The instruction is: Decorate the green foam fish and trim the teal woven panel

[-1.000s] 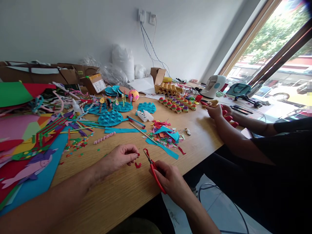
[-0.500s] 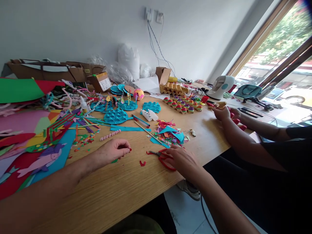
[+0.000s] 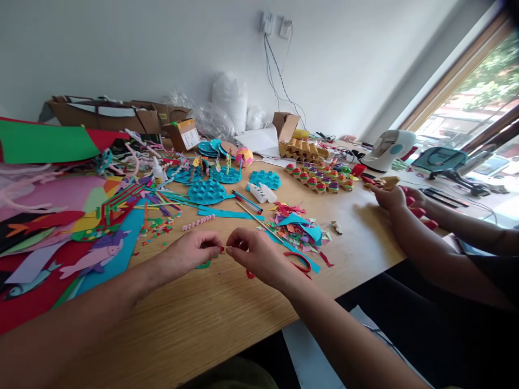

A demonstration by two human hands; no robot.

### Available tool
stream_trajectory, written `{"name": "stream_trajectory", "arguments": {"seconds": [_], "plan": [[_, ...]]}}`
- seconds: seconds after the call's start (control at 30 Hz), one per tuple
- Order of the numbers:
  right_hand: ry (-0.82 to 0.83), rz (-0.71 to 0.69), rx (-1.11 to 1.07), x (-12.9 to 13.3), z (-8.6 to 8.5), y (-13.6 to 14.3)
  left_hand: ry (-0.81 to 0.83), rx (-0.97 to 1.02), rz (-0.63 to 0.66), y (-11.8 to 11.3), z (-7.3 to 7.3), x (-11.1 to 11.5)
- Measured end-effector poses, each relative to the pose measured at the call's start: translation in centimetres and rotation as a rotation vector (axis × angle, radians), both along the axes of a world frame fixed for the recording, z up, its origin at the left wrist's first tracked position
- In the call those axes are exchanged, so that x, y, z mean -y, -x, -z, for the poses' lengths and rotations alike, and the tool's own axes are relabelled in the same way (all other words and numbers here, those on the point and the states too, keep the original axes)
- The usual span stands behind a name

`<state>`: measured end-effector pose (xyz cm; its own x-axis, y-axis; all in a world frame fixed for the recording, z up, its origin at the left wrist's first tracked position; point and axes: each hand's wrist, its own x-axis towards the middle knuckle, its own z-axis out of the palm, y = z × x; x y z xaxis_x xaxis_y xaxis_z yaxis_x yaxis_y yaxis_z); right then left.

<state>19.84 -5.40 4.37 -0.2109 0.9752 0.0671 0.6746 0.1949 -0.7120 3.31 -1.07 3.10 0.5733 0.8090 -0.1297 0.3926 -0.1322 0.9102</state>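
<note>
Fingertips of my left hand [image 3: 193, 252] pinch a tiny red piece over the wooden table [image 3: 194, 313]. My right hand [image 3: 255, 254] is closed just to the right, its thumb and forefinger almost touching the left fingertips; anything between them is too small to name. Red-handled scissors [image 3: 298, 261] lie beyond the right wrist, partly hidden by it. A bit of red paper [image 3: 250, 274] shows under the right hand, and a green scrap [image 3: 204, 265] lies below the left fingers. The pink twisted strip [image 3: 198, 222] rests behind my left hand.
Colourful paper scraps [image 3: 298, 224], white glue bottles [image 3: 261, 192] and blue egg-carton pieces [image 3: 206, 191] lie behind the hands. Paper fish [image 3: 97, 251] and sheets cover the left side. At the right, another person's hands [image 3: 391, 197] hold a yellowish piece near painted egg cartons [image 3: 320, 178].
My right hand has left the scissors and moved left to my left fingertips. The view has turned, so the table things appear shifted right.
</note>
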Motion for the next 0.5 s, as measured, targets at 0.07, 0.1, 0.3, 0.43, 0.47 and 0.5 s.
{"name": "stream_trajectory", "arguments": {"seconds": [0.07,0.1,0.3,0.43,0.47,0.5], "plan": [[0.009,-0.010,0.000,-0.6,0.2,0.4,-0.023,-0.041,0.021,0.2,-0.2,0.0],[0.005,-0.025,-0.004,-0.8,0.3,0.5,-0.030,-0.060,0.032,0.3,-0.3,-0.1],[0.020,-0.070,-0.003,-1.6,0.5,1.1,-0.057,-0.039,0.031,0.7,-0.4,-0.3],[0.042,-0.091,-0.020,-1.9,0.6,1.3,-0.055,-0.026,0.026,1.2,0.1,-0.4],[0.052,-0.100,-0.025,-2.0,0.5,1.4,-0.046,-0.023,0.025,1.3,0.3,-0.5],[0.062,-0.108,-0.027,-2.0,0.5,1.5,-0.035,-0.019,0.027,1.4,0.4,-0.5]]}}
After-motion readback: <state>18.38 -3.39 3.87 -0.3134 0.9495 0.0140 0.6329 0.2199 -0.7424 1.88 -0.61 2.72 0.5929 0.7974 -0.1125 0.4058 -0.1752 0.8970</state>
